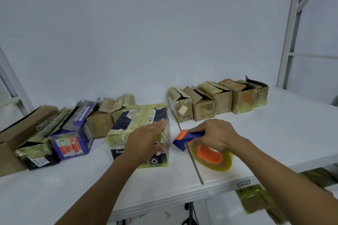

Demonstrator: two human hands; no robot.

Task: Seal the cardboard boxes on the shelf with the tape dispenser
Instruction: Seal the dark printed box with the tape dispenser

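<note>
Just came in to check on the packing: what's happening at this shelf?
A person is taping boxes on a white shelf. The left hand holds the right end of a dark box heavily wrapped in yellowish tape. The right hand grips a blue and orange tape dispenser just beside it, its roll low over the shelf. Behind, a row of small brown boxes stands with flaps open, and other boxes lie to the left.

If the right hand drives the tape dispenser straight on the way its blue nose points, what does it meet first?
Likely the right side of the dark taped box, about where the left hand holds it; depth is unclear.
</note>
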